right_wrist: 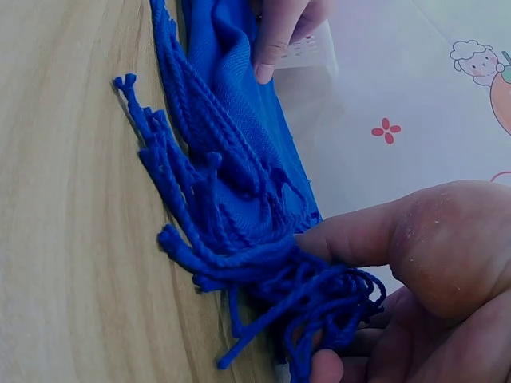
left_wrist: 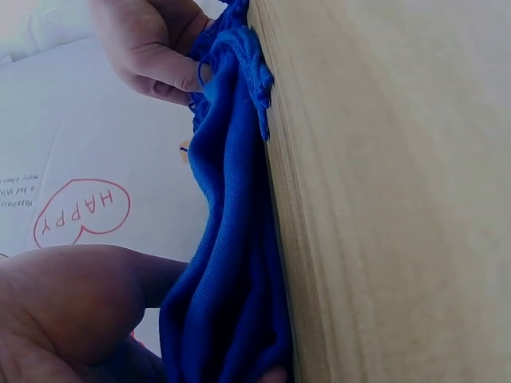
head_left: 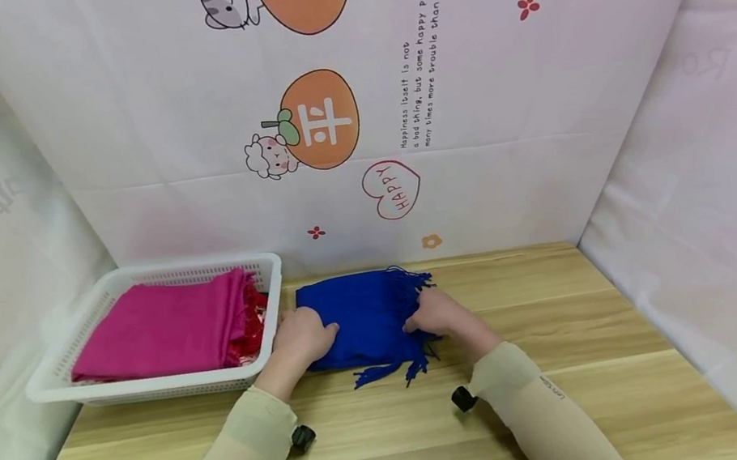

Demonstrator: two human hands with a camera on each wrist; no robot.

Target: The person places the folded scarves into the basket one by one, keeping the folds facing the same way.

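Observation:
A folded blue scarf with knotted fringe lies on the wooden table. At its left edge my left hand grips the folded layers, thumb on top; a fingertip peeks out under the cloth in the left wrist view. On the fringed right side, my right hand holds the edge between thumb and fingers. Loose blue tassels spill over that hand's fingers in the right wrist view. Several folds run along the scarf's near side.
Left of the scarf stands a white plastic basket with a folded magenta scarf over red fringed cloth. The wooden tabletop meets a printed white wall sheet at the back. White sheets also hang at both sides.

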